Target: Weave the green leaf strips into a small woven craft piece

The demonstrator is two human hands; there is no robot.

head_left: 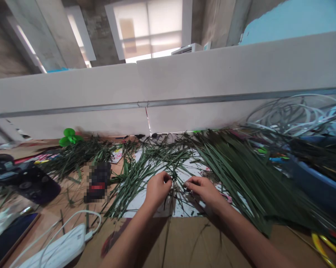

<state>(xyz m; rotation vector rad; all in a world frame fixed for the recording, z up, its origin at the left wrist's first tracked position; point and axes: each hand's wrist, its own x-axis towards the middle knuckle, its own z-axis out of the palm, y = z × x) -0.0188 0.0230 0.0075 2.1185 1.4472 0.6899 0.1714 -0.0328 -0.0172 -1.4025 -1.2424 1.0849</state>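
My left hand [157, 189] is closed in a pinch on a small knot of green leaf strips [174, 176] above a white sheet [137, 201]. Just to its right, my right hand [203, 190] has thumb and forefinger pressed together; a thin dark strip seems to lie at the fingertips, too small to make out. Loose cut leaf strips [131, 186] cover the sheet around both hands. Beyond my right hand lies a thick bundle of long green leaves [240, 171].
A blue basin [310, 178] and coiled pale strips [301, 111] sit at the right, with yellow-handled scissors [321, 245] nearer. Leftward are a white power bank [59, 247] with a cable, a phone [12, 238], and a black device [31, 182]. A white partition [184, 80] stands behind.
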